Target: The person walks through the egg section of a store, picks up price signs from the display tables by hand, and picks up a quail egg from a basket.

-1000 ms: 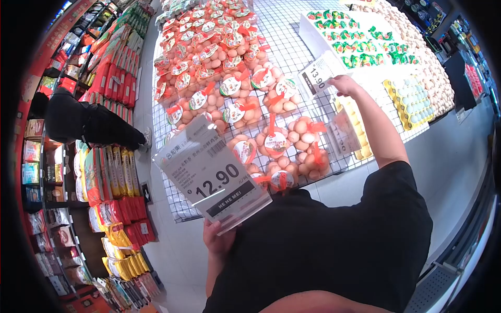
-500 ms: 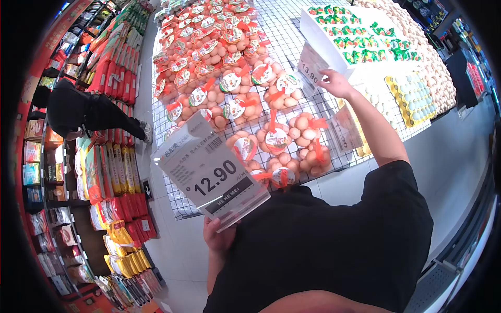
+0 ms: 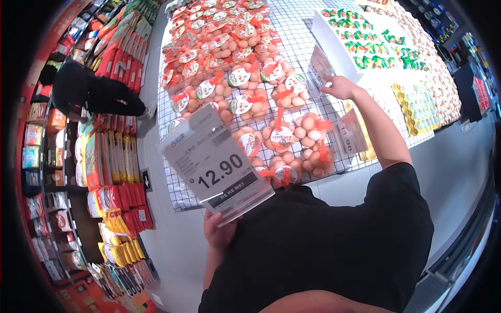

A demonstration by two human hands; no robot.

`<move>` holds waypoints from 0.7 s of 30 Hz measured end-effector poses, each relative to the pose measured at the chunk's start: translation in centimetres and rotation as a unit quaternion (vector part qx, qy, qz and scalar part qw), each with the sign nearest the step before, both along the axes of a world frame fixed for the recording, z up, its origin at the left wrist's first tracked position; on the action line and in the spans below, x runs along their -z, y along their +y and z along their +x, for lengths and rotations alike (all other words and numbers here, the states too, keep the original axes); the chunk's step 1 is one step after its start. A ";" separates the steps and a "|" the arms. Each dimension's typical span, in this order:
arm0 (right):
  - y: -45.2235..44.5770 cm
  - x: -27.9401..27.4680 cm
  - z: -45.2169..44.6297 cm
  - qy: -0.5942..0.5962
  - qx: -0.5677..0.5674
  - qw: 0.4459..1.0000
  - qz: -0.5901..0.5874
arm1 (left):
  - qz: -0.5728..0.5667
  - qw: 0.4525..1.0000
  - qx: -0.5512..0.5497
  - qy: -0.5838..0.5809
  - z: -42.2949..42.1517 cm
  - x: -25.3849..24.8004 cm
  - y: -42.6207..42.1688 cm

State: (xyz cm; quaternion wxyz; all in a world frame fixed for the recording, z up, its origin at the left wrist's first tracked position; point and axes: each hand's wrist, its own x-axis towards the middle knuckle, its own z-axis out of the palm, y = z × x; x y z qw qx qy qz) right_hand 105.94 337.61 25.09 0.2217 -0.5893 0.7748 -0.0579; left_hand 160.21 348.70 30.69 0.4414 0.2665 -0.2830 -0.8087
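My left hand (image 3: 220, 229) grips the bottom edge of a clear price sign (image 3: 216, 161) reading 12.90, tilted in front of my chest. My right hand (image 3: 339, 87) reaches out over the wire grid display, its fingers closed at the edge of another clear price sign (image 3: 319, 68), which is turned nearly side-on. Net bags of brown eggs (image 3: 282, 136) with red ties and round labels lie between the two signs. A third sign (image 3: 350, 133) stands below my right hand, next to yellow egg trays.
A white box with green-wrapped items (image 3: 360, 41) stands at the back right, beside a yellow tray of pale eggs (image 3: 420, 109) and piled loose eggs (image 3: 446, 86). At the left, a person in black (image 3: 91, 91) bends by shelves of packaged goods (image 3: 117, 156).
The sign at my right hand has turned from facing me to nearly side-on. The view has shifted slightly, and the person at the left has moved an arm.
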 end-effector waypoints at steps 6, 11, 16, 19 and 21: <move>-0.6 -0.2 0.8 -0.011 -0.005 1.000 0.016 | 0.012 1.000 0.011 -0.003 -0.3 -0.5 -0.1; -0.4 0.1 0.6 0.009 -0.034 0.999 0.027 | 0.006 1.000 0.019 0.011 0.1 0.1 -0.2; -0.5 0.3 -0.1 -0.064 -0.003 0.998 -0.012 | 0.007 1.000 0.012 0.022 0.4 0.1 -0.1; -0.6 -0.2 -0.1 -0.071 0.046 0.996 -0.036 | 0.008 1.000 0.008 0.022 0.7 0.2 0.1; -0.4 -0.1 0.0 -0.075 0.058 0.989 -0.111 | 0.008 1.000 0.009 0.022 0.8 0.3 0.1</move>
